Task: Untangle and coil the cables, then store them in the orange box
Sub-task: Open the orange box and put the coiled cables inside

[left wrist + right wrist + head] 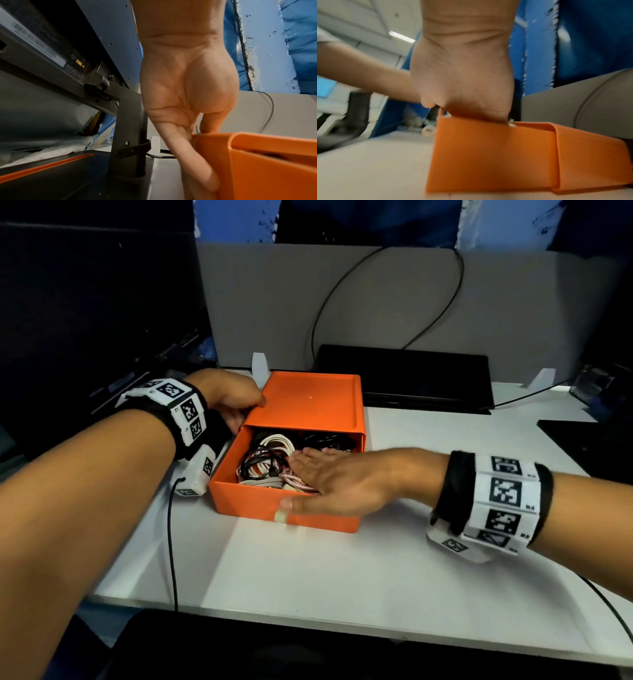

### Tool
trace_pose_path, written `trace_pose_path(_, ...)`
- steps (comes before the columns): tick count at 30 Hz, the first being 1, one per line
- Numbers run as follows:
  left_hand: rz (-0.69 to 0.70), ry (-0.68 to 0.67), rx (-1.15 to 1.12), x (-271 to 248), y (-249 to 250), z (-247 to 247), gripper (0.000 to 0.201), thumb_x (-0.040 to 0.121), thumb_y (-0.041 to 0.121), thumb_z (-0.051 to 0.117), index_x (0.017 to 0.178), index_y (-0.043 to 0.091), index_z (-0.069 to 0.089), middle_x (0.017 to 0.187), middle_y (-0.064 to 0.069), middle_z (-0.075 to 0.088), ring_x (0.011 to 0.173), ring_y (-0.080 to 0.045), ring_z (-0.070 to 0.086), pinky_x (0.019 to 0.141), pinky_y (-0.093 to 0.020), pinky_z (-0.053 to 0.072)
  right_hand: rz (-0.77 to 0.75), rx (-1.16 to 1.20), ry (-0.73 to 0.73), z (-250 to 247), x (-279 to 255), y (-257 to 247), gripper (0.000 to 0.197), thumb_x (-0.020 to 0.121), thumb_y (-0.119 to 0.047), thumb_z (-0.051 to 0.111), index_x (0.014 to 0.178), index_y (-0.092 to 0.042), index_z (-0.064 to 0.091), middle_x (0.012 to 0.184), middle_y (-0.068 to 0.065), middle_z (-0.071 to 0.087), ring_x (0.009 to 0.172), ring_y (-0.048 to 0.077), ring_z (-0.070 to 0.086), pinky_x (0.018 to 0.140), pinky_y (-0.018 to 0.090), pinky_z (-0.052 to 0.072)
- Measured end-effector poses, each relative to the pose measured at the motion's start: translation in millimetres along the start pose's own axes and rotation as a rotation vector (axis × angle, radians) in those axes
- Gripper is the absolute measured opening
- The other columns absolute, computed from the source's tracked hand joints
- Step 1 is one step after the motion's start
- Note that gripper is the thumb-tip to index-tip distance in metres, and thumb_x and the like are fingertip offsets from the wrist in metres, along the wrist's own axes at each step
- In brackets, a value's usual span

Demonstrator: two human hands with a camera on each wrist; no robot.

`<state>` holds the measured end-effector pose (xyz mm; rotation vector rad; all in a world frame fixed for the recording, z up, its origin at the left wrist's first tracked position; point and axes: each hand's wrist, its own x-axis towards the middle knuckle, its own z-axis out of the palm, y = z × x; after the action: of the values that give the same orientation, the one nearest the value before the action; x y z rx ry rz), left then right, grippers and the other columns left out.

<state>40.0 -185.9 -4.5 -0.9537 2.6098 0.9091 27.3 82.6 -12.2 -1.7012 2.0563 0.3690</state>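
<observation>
head view: right hand (329, 481) lies flat, fingers straight and together, palm down on the coiled cables (270, 460) inside the pulled-out drawer (284, 508) of the orange box (308, 402), pressing them below the rim. left hand (226, 398) grips the far-left corner of the box's outer sleeve, thumb on top, fingers curled down the side wall; left wrist view confirms fingers (188, 155) wrapped against the orange wall. cables in the drawer: white, black and a pink braided one (298, 484), all coiled, bunched high. box sits on the white desk (308, 577), in front of a black flat device (411, 378) at the grey partition (376, 296). judgement: storage looks done, closing the drawer remains. risks: a loop springing up once the palm lifts and jamming between drawer rim and sleeve edge; right fingers pinched if the drawer slides in too soon; the sleeve skidding on the desk if the left grip slackens.
</observation>
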Motion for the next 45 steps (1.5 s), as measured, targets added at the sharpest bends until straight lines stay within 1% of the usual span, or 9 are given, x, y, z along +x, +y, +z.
trace_pose_path(6,0.010,-0.006,0.009,2,-1,0,0.038,0.108,0.023,0.036,0.131,-0.002,0.054,0.098,-0.028,0.073,0.067,-0.033,0.075,0.062,-0.041,0.065,-0.024,-0.196,0.282,3,-2,-14,0.097,0.100,-0.069,0.038,0.164,-0.012,-0.008,0.172,0.010,-0.007,0.160,0.024,-0.001,0.130,0.037,0.004)
trace_pose_path(11,0.011,-0.002,0.004,3,-2,0,0.039,0.109,0.024,0.036,0.134,-0.002,0.051,0.100,-0.030,0.072,0.066,-0.033,0.074,0.061,-0.041,0.065,-0.108,-0.237,0.344,16,7,-44,0.070,0.108,-0.051,0.038,0.164,-0.020,0.011,0.171,0.007,0.020,0.153,0.031,0.031,0.115,0.050,0.043)
trace_pose_path(13,0.013,0.000,0.006,2,-1,0,0.040,0.109,0.024,0.036,0.136,-0.001,0.050,0.099,-0.030,0.072,0.065,-0.033,0.074,0.060,-0.041,0.064,-0.083,-0.195,0.370,19,15,-42,0.043,0.108,-0.036,0.045,0.148,-0.019,0.042,0.144,0.009,0.057,0.123,0.035,0.059,0.093,0.051,0.056)
trace_pose_path(16,0.006,0.005,0.013,1,-2,0,0.040,0.109,0.024,0.036,0.137,-0.001,0.049,0.099,-0.030,0.072,0.064,-0.033,0.074,0.057,-0.040,0.064,-0.071,-0.045,0.394,20,16,-34,0.015,0.106,-0.025,0.048,0.120,-0.019,0.052,0.108,0.007,0.067,0.090,0.028,0.063,0.079,0.050,0.057)
trace_pose_path(19,0.001,0.004,0.012,1,-2,0,0.039,0.109,0.024,0.037,0.136,-0.001,0.051,0.100,-0.029,0.072,0.066,-0.034,0.075,0.054,-0.039,0.063,-0.117,0.078,0.346,19,6,-26,0.037,0.108,-0.030,0.047,0.143,-0.017,0.049,0.145,0.010,0.055,0.128,0.030,0.056,0.105,0.049,0.047)
trace_pose_path(22,0.005,0.005,0.016,1,0,0,0.037,0.108,0.022,0.037,0.134,-0.001,0.052,0.097,-0.027,0.072,0.065,-0.033,0.075,0.053,-0.037,0.061,0.006,-0.044,0.342,26,-10,-21,0.064,0.107,-0.049,0.044,0.162,-0.025,0.025,0.172,0.009,0.012,0.158,0.033,0.014,0.128,0.052,0.016)
trace_pose_path(35,-0.013,-0.002,-0.008,-3,2,2,0.036,0.108,0.020,0.035,0.135,0.002,0.051,0.102,-0.026,0.070,0.060,-0.029,0.075,0.051,-0.037,0.060,0.199,-0.141,0.296,23,1,8,0.057,0.112,-0.045,0.021,0.165,-0.027,0.009,0.171,0.012,0.018,0.156,0.036,0.021,0.125,0.052,0.023)
trace_pose_path(39,-0.020,-0.009,-0.013,-3,3,1,0.037,0.109,0.020,0.034,0.137,0.002,0.050,0.104,-0.026,0.071,0.065,-0.031,0.076,0.055,-0.040,0.062,0.216,-0.294,0.501,16,1,7,0.053,0.106,-0.050,0.040,0.147,-0.019,0.049,0.145,0.007,0.053,0.131,0.029,0.049,0.109,0.047,0.040)
trace_pose_path(45,-0.022,-0.008,0.003,-1,2,2,0.037,0.108,0.021,0.036,0.134,0.002,0.053,0.104,-0.026,0.071,0.070,-0.033,0.076,0.055,-0.039,0.062,0.469,0.015,0.516,-1,2,23,0.129,0.074,-0.086,0.062,0.164,-0.017,0.001,0.161,0.018,0.026,0.142,0.040,0.037,0.113,0.052,0.041)
